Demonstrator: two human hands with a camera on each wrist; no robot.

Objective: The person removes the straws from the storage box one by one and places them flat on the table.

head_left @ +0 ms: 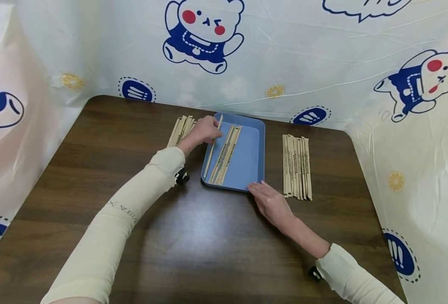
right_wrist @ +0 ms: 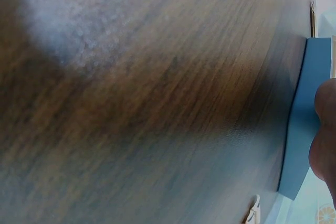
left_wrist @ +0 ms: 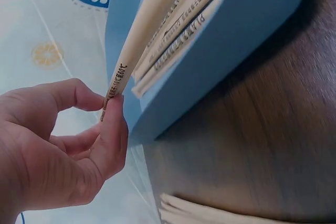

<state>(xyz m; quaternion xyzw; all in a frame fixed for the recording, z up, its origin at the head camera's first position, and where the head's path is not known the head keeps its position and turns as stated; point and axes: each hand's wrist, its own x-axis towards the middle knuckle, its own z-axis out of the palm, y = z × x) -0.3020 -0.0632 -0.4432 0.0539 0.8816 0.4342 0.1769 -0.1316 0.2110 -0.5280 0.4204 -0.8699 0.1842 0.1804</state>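
Observation:
In the head view my left hand (head_left: 207, 129) is over the left side of a blue tray (head_left: 248, 154). It pinches one paper-wrapped straw (head_left: 213, 148) between thumb and fingertips near its far end; the left wrist view shows print on that wrapper (left_wrist: 134, 51). The straw slants along the tray's left wall. Beside it, a few more wrapped straws (head_left: 226, 156) lie inside the tray, side by side. My right hand (head_left: 271, 205) touches the tray's near right corner with its fingers extended. Against the blue wall (right_wrist: 304, 114), the right wrist view shows only some fingers.
A row of several wrapped straws (head_left: 297, 169) lies on the dark wooden table (head_left: 208, 245) right of the tray. Another bunch (head_left: 180, 131) lies left of it, partly hidden behind my left hand and forearm. A printed curtain (head_left: 269, 50) surrounds the table's back and sides.

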